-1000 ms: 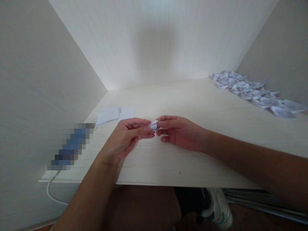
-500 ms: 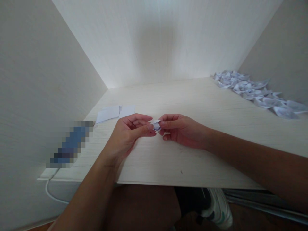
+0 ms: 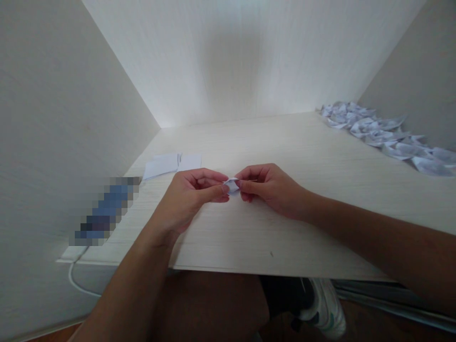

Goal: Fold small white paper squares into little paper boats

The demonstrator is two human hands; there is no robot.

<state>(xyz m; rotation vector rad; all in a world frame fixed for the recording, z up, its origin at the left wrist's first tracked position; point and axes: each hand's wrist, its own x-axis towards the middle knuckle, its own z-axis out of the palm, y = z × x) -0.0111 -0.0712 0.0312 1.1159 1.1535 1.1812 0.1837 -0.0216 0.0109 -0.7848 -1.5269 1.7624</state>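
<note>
A small folded piece of white paper point(image 3: 232, 185) is pinched between both my hands just above the pale wooden desk point(image 3: 292, 156). My left hand point(image 3: 190, 197) grips its left side with thumb and curled fingers. My right hand point(image 3: 270, 187) grips its right side, fingers bent inward. Most of the paper is hidden by my fingertips.
Flat white paper slips point(image 3: 173, 163) lie at the left near the side wall. A pile of several folded paper pieces point(image 3: 388, 135) runs along the right wall. A blurred blue object point(image 3: 105, 211) and a white cable point(image 3: 76, 282) sit at the desk's left front corner. My knees and a shoe point(image 3: 322, 311) show below the desk edge.
Both hands have drifted slightly away from me with the paper, and my right fingers have curled tighter around it. The view tilted a little.
</note>
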